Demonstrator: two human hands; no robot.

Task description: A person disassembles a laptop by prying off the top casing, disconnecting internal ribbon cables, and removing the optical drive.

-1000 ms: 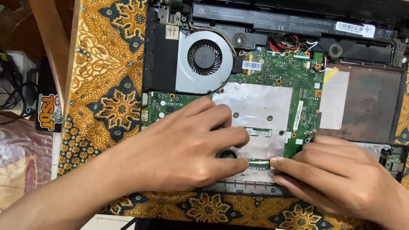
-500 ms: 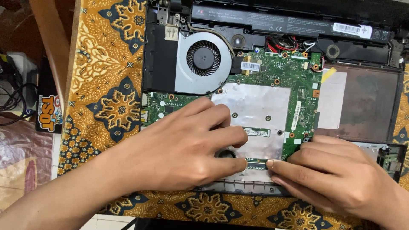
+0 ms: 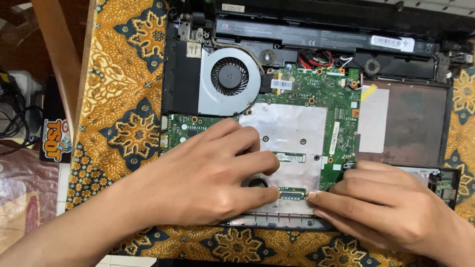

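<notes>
An opened laptop base [image 3: 420, 133] lies on a patterned cloth, showing a green motherboard [image 3: 316, 94], a silver shield plate [image 3: 292, 133] and a round cooling fan [image 3: 229, 78]. My left hand [image 3: 198, 178] rests flat on the board, its fingertip pressing the left end of a small dark connector [image 3: 293, 194] near the front edge. My right hand [image 3: 391, 207] comes in from the right, its fingertip touching the connector's right end. Neither hand grips anything.
A long black battery bar [image 3: 321, 34] runs along the laptop's far edge. The orange and blue patterned cloth [image 3: 118, 99] covers the table. A wooden strip [image 3: 62, 64] and dark cables [image 3: 15, 118] lie at the left.
Both hands stay at the connector; the right fingertip has shifted slightly toward it. The view has barely moved.
</notes>
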